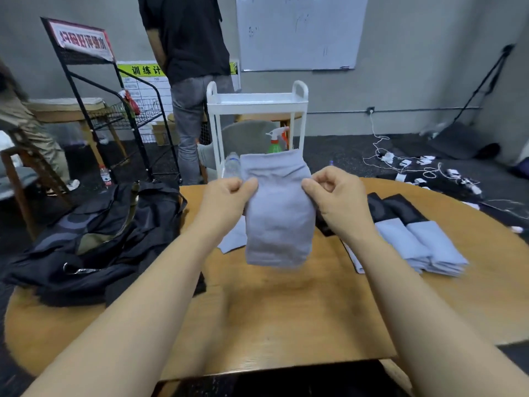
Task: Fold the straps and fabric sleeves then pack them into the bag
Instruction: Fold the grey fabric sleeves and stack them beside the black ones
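Left hand: the left hand (226, 196) is raised over the table, thumb and curled fingers pinching the left edge of the grey fabric sleeve; its grip is clenched on the cloth.
Right hand: the right hand (333, 193) mirrors it, thumb and curled fingers pinching the sleeve's right edge; this grip too is grasping the cloth.
Grey fabric sleeve: the grey fabric sleeve (277, 219) hangs upright between the two hands, clear of the table, its lower end blurred and its upper end standing above the knuckles.
Table: the round wooden table (286, 310) lies below the forearms.
Folded stack: at 3 o'clock from the held sleeve, a stack of folded sleeves (423, 247), grey with black ends, rests on the table well apart from the hands.
Loose cloth: a pale grey piece (232, 242) lies flat on the table just behind the held sleeve, partly hidden by the left wrist.
Bag: at 9 o'clock, the black bag (94, 236) slumps open over the table's left edge, a metal clip showing on its near side.
Cart: at 12 o'clock beyond the table stands a white cart (257, 101) holding a spray bottle (276, 141) and a clear water bottle (231, 164).
Background: a person in a black shirt (186, 35) stands at 11 o'clock by a black wire rack (94, 90); a whiteboard (300, 30) hangs on the wall.
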The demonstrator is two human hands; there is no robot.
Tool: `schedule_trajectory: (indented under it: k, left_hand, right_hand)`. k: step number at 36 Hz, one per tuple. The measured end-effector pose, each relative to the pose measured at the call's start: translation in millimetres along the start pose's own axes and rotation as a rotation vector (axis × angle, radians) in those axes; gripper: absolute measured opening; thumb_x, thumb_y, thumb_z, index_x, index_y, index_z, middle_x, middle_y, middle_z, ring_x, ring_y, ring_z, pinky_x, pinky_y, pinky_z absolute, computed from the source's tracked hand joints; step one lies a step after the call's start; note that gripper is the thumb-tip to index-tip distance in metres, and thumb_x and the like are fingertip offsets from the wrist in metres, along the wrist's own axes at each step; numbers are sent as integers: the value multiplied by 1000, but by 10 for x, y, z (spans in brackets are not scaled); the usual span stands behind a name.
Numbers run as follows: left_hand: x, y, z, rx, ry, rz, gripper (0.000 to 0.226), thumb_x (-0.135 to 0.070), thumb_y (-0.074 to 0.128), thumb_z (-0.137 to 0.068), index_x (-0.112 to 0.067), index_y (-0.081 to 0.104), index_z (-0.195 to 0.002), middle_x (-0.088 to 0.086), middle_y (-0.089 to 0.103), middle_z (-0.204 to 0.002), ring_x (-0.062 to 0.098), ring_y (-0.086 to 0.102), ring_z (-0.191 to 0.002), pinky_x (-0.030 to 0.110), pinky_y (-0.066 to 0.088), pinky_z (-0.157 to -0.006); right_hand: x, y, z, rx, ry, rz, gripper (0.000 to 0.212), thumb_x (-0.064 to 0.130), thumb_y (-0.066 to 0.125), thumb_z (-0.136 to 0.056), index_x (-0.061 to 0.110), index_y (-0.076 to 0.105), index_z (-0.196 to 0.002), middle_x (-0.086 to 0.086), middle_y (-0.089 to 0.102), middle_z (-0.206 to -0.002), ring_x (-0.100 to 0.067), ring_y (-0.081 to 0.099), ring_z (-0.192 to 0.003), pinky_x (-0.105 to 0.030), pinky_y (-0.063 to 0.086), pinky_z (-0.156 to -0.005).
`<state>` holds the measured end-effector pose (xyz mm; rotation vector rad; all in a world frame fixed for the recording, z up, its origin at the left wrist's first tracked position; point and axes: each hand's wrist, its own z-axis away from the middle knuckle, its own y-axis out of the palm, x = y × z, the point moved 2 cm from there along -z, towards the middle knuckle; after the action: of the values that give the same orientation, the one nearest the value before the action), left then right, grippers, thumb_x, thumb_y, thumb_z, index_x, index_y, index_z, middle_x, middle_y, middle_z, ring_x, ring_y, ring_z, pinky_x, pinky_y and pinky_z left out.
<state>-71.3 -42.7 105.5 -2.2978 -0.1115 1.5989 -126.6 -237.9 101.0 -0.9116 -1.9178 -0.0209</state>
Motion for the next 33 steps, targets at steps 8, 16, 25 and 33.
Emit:
schedule_trajectory:
  k: [8,16,25,33]
  left_hand:
    - [270,353,101,35,-106,-129,47,-26,59,-94,-13,41,-52,-5,46,-46,10,43,-46,23,33,-51]
    - [962,689,46,44,-209,-338,52,-32,58,-94,-17,29,-53,-9,29,-42,13,32,-47,30,24,-52]
    - [1166,812,-203,71,-147,-480,27,-22,50,-96,-11,47,-72,0,51,-67,21,49,-69,33,34,-57]
    - [1270,1064,1,226,55,-834,37,-27,27,-102,-10,44,-131,-1,45,-138,23,36,-134,35,28,-103]
  right_hand:
    - [-265,-129,202,70,87,209,27,27,65,-85,27,52,-62,12,53,-53,-18,52,-67,-43,44,-83]
    - [-925,197,376,210,218,476,20,27,54,-93,21,50,-74,5,54,-65,-22,53,-77,-36,31,-77]
    - [-1187,400,201,183,136,790,22,23,42,-98,11,60,-97,-7,63,-82,-28,50,-83,-39,34,-73]
    - [-1222,740,327,371,-140,673,6,15,45,-95,15,51,-95,-3,59,-91,-26,54,-82,-41,42,-82]
